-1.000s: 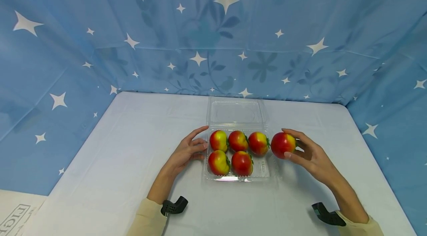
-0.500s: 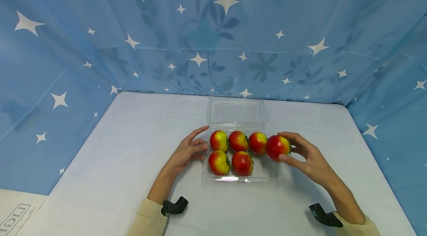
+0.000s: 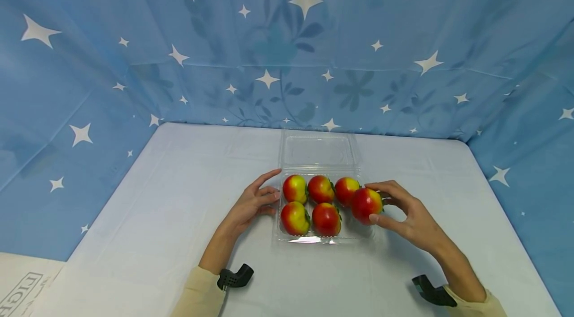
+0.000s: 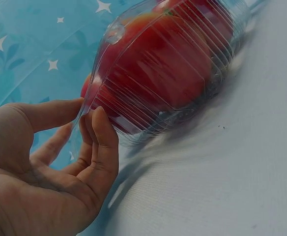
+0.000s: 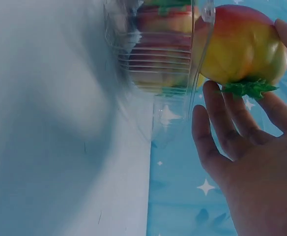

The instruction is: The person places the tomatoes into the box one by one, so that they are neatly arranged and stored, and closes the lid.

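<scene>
A clear plastic clamshell container (image 3: 352, 230) lies on the table with its lid folded back. In it sit several red-and-yellow tomatoes (image 3: 294, 218) with green leafy tops, three in the far row and two in the near row. At the container's left wall, the thumb and fingertips of my left hand (image 3: 251, 205) pinch the rim. My right hand (image 3: 410, 215) holds another tomato (image 3: 365, 206) between thumb and fingers over the right end of the near row. Its green top (image 5: 251, 88) faces the palm in the right wrist view.
The opened lid (image 3: 319, 150) lies flat behind the container. A white cloth (image 3: 193, 167) covers the table, and a blue star-print curtain (image 3: 287, 43) stands around its back and sides. Printed card (image 3: 27, 284) shows at the lower left corner.
My right hand has carried its tomato left and slightly toward me, from beside the container to over its near right part. The left hand keeps its place at the rim.
</scene>
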Action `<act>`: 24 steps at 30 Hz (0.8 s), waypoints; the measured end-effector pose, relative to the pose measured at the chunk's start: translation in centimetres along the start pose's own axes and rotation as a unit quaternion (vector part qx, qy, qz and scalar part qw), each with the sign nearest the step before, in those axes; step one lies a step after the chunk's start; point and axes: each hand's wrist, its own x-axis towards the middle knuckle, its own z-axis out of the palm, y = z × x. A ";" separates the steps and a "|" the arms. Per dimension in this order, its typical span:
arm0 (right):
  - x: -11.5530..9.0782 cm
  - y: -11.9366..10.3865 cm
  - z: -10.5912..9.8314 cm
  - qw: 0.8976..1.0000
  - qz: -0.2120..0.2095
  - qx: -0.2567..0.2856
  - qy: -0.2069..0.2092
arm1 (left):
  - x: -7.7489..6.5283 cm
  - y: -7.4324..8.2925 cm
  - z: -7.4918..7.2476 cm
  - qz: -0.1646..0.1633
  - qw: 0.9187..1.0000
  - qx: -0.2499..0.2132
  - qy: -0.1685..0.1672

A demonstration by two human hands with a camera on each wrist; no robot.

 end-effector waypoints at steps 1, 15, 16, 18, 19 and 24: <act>0.0 0.0 0.1 1.000 0.005 -0.003 -0.003 | 0.0 0.0 0.0 0.001 1.000 0.000 -0.001; -0.3 0.0 1.5 0.999 0.016 -0.036 -0.017 | 0.0 -0.2 0.0 0.000 1.000 -0.002 0.000; -0.3 0.1 1.5 0.999 0.013 -0.038 -0.017 | 0.0 -0.3 0.0 0.000 1.000 -0.002 0.000; -0.3 0.1 1.6 0.999 0.009 -0.042 -0.017 | 0.1 -0.3 0.0 0.000 1.000 0.000 0.000; -0.3 0.2 1.6 0.999 0.009 -0.044 -0.018 | 0.0 -0.3 0.0 0.000 1.000 0.001 0.001; -0.2 0.3 1.8 0.998 0.011 -0.055 -0.022 | -0.1 -0.1 0.1 0.000 1.000 0.004 0.001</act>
